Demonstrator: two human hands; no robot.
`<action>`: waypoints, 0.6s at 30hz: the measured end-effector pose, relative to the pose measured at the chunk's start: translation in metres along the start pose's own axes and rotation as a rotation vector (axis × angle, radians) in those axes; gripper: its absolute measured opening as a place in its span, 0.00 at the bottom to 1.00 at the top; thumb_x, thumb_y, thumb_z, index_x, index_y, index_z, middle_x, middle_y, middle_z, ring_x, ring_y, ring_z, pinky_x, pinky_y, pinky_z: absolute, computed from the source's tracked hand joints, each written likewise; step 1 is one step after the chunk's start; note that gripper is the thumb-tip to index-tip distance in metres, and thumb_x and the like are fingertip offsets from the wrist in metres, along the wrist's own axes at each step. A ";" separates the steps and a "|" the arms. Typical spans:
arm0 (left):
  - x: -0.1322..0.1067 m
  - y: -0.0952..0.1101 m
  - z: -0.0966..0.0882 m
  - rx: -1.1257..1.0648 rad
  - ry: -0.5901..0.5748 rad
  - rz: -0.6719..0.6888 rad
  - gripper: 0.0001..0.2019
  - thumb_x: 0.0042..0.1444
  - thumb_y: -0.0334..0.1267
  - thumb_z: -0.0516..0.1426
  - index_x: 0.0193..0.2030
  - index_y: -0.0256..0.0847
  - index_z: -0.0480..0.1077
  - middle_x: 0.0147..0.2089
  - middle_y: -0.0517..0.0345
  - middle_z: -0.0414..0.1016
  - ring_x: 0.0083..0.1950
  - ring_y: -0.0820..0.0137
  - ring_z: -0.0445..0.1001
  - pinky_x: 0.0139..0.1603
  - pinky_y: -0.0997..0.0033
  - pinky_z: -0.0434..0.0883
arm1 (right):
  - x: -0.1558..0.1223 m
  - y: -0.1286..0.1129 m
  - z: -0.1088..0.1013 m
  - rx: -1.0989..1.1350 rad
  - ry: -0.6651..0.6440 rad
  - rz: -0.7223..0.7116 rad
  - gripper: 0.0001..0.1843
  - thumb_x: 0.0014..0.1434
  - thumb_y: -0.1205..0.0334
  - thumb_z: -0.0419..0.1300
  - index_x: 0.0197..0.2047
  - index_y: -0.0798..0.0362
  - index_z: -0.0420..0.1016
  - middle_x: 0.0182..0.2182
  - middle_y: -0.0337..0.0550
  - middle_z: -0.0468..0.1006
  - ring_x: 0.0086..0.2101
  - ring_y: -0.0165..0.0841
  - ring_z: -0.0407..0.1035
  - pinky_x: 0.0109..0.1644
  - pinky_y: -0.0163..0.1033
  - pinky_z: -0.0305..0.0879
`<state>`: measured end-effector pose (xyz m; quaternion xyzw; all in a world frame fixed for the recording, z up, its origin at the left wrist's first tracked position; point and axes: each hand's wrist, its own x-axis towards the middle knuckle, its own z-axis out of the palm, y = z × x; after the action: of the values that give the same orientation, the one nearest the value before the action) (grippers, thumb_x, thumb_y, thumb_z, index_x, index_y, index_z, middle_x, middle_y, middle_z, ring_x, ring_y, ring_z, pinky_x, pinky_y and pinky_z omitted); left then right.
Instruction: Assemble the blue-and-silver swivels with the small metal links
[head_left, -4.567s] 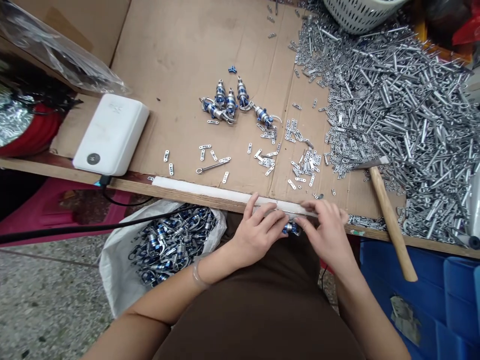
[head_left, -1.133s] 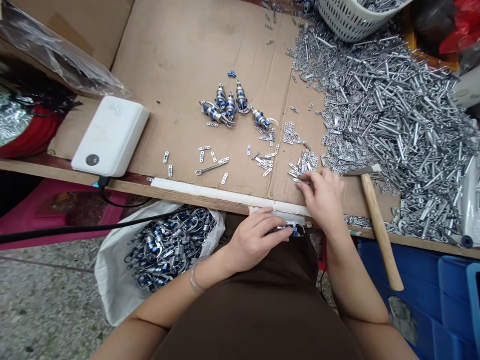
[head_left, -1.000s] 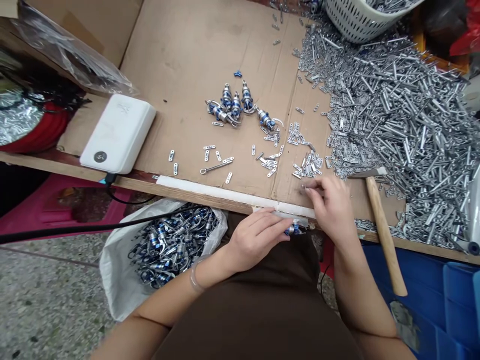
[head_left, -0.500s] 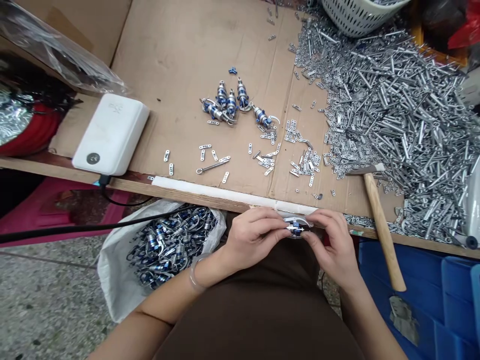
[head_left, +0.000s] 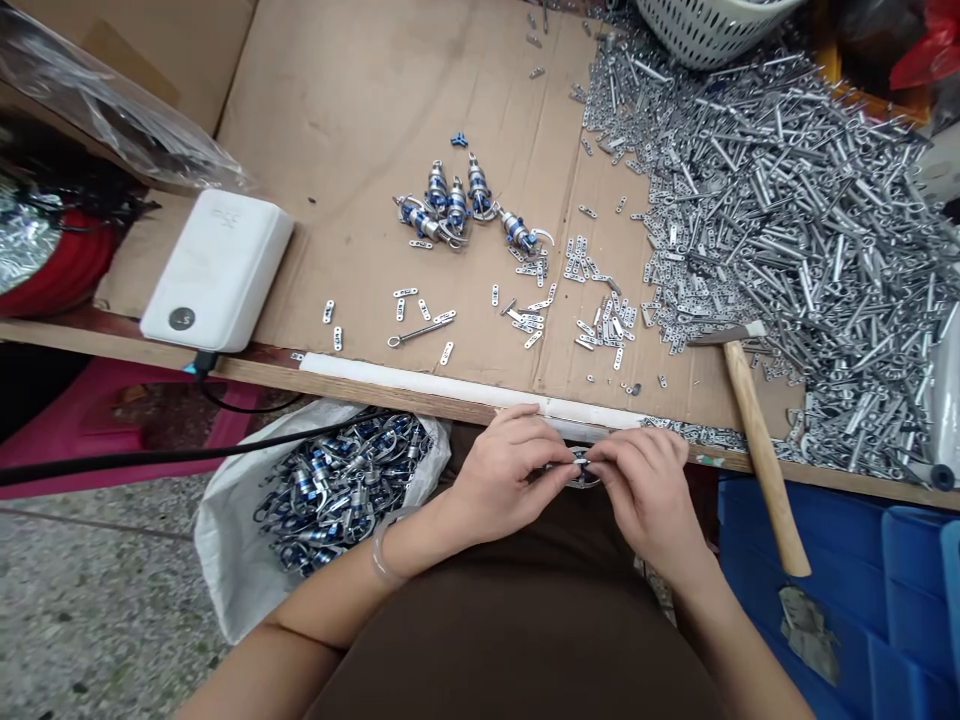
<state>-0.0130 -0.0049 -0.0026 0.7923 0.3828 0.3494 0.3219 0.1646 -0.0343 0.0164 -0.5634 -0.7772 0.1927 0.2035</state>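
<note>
In front of my body, at the table's near edge, I hold a small silver-and-blue hook assembly (head_left: 584,481) with curved metal arms. My left hand (head_left: 514,468) pinches its left side between thumb and fingers. The closed fingertips of my right hand (head_left: 646,488) meet at its middle and right side, covering much of it. Several similar blue-and-silver hook assemblies (head_left: 457,207) lie grouped on the cardboard. Beyond them is a blue three-armed piece (head_left: 459,140). Nearer lie an eye-ended rod (head_left: 420,333) and several small perforated link plates (head_left: 529,322).
A big heap of metal rods and links (head_left: 795,230) covers the right side, below a white basket (head_left: 709,30). A wooden-handled hammer (head_left: 765,455) overhangs the edge. At left are a white power bank (head_left: 217,268) and, below, a sack of hook assemblies (head_left: 225,560).
My right hand has turned inward, its fingertips shifting left onto the middle of the hook assembly. The assembly has been turned and shows less of its curved arm. The table things stay put.
</note>
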 end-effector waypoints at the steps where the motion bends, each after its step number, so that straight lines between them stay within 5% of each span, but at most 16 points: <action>1: -0.001 -0.002 0.001 0.054 -0.008 0.042 0.03 0.55 0.35 0.57 0.33 0.38 0.70 0.31 0.60 0.75 0.34 0.75 0.72 0.56 0.61 0.64 | 0.000 0.001 0.001 0.027 -0.036 0.043 0.03 0.59 0.68 0.53 0.34 0.51 0.66 0.30 0.36 0.71 0.35 0.29 0.61 0.43 0.40 0.50; 5: -0.007 -0.012 0.008 0.387 -0.042 0.273 0.12 0.55 0.41 0.57 0.43 0.36 0.69 0.39 0.55 0.75 0.46 0.65 0.71 0.64 0.48 0.51 | 0.001 0.003 0.009 0.078 -0.070 0.216 0.04 0.59 0.64 0.53 0.32 0.50 0.67 0.29 0.33 0.71 0.34 0.28 0.62 0.43 0.40 0.48; 8: -0.009 -0.019 0.015 0.531 -0.002 0.318 0.11 0.56 0.38 0.57 0.44 0.36 0.69 0.42 0.56 0.75 0.51 0.63 0.67 0.66 0.46 0.42 | 0.002 0.008 0.013 0.016 -0.029 0.260 0.05 0.58 0.61 0.55 0.31 0.49 0.70 0.30 0.33 0.72 0.35 0.30 0.63 0.43 0.41 0.47; 14: -0.008 -0.019 0.020 0.519 0.015 0.222 0.11 0.57 0.41 0.55 0.43 0.38 0.69 0.40 0.58 0.75 0.52 0.63 0.66 0.66 0.44 0.38 | 0.032 0.045 -0.002 -0.040 0.041 0.127 0.09 0.57 0.58 0.55 0.41 0.47 0.72 0.36 0.40 0.71 0.40 0.34 0.61 0.44 0.41 0.53; 18: -0.008 -0.017 0.019 0.512 0.007 0.200 0.11 0.56 0.41 0.56 0.43 0.39 0.70 0.39 0.59 0.75 0.50 0.63 0.67 0.65 0.43 0.41 | 0.067 0.074 -0.012 -0.186 0.058 -0.029 0.09 0.57 0.59 0.54 0.39 0.45 0.74 0.36 0.41 0.70 0.39 0.36 0.59 0.44 0.43 0.53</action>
<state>-0.0079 -0.0075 -0.0282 0.8805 0.3797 0.2740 0.0739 0.2112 0.0522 -0.0062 -0.5740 -0.7934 0.1004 0.1758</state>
